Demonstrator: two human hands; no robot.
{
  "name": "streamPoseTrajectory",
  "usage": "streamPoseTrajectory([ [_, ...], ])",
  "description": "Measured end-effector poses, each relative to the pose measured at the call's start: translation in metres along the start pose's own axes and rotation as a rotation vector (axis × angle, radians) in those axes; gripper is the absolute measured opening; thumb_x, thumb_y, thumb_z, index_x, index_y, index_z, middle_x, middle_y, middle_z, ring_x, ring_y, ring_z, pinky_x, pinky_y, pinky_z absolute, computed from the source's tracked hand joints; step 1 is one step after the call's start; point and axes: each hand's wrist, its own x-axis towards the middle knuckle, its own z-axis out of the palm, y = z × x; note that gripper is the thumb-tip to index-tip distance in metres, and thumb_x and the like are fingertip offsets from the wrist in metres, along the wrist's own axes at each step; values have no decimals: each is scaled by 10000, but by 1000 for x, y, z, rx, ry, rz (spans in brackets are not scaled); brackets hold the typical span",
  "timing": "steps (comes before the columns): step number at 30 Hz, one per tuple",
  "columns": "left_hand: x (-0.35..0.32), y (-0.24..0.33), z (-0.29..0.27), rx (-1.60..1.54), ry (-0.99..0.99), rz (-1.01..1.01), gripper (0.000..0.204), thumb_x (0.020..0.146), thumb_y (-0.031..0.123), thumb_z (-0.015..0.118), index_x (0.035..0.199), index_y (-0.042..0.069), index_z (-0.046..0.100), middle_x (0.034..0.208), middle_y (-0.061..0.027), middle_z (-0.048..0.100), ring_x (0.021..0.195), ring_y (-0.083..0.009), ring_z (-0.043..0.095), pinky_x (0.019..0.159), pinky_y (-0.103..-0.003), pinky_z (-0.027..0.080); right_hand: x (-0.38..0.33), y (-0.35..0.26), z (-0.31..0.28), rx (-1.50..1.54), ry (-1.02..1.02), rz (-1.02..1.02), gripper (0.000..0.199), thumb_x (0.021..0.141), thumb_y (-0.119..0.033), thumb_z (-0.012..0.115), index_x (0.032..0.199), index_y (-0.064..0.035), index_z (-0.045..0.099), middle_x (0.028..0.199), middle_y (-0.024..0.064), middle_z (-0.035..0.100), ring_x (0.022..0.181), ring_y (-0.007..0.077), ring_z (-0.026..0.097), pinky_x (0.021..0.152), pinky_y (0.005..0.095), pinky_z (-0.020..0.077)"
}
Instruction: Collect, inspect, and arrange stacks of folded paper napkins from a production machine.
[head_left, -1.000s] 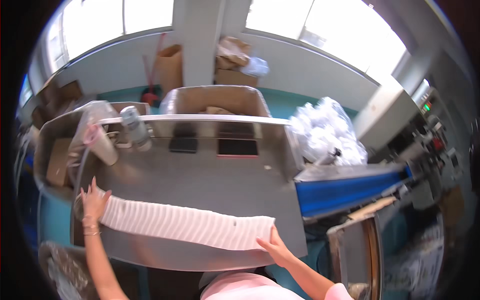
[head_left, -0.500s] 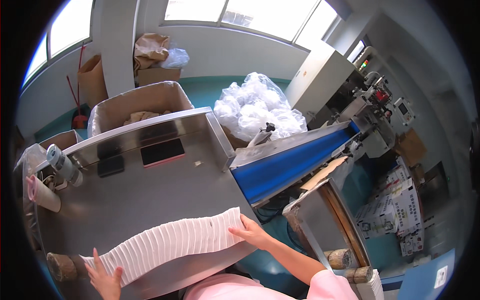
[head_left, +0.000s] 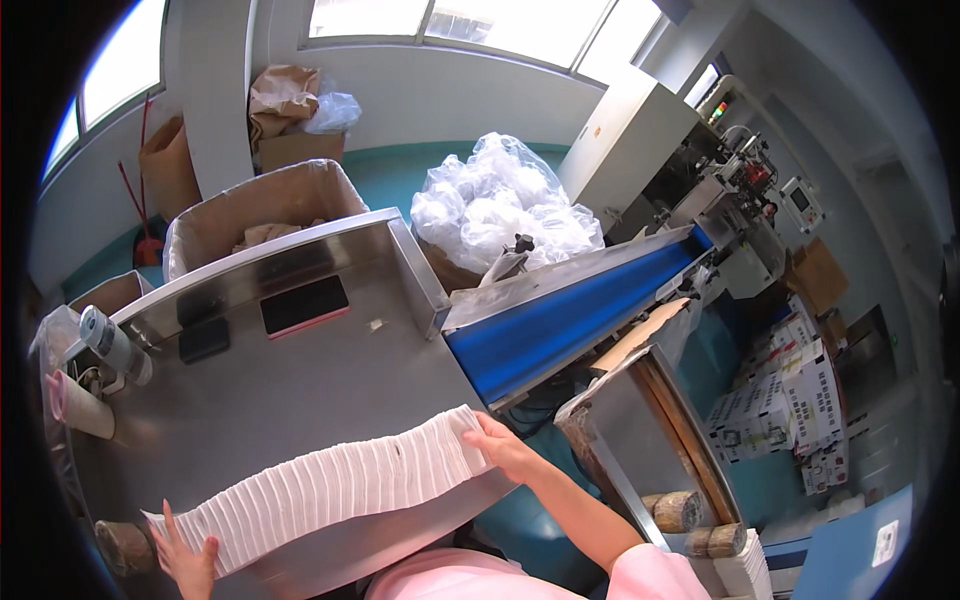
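A long row of white folded paper sheets, possibly paper towels, lies on the near part of the metal table in a gentle S-curve. Its folded edges show as many thin ribs, with a small dark spot towards the right part. Around the right end my right hand is closed, thumb on top of the paper. At the opposite end my left hand grips the row, thumb and fingers on either side of the end. Just left of that hand is a brown roll-shaped end piece.
Two dark phones lie at the table's back, a clear bottle and a pale cup at its left. Beyond stand a lined carton and bagged plastic. A blue conveyor runs off right; printed boxes stand further right.
The view has shifted slightly, so the surroundings sit a little further left. My right hand has moved slightly rightwards relative to the table, and the paper row looks slightly longer and straighter. Both hands keep its ends.
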Motion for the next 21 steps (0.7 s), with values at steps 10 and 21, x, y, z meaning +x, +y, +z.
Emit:
streamPoseTrajectory([
  [10,-6,19,3,14,3,-36,996,597,848,403,1422,331,195,1472,-192,139,1326,-409,207,1018,-596,179,32,-7,-30,91,146,-81,465,918,-298,512,1265,-12,393,1174,108,530,1083,174,505,850,300,451],
  [21,3,28,9,3,66,58,993,619,847,380,1427,298,201,1475,-193,129,1332,-398,200,1039,-572,156,26,-7,-21,-286,-21,-242,272,907,-123,511,1158,-19,526,1019,32,600,953,105,560,830,266,455],
])
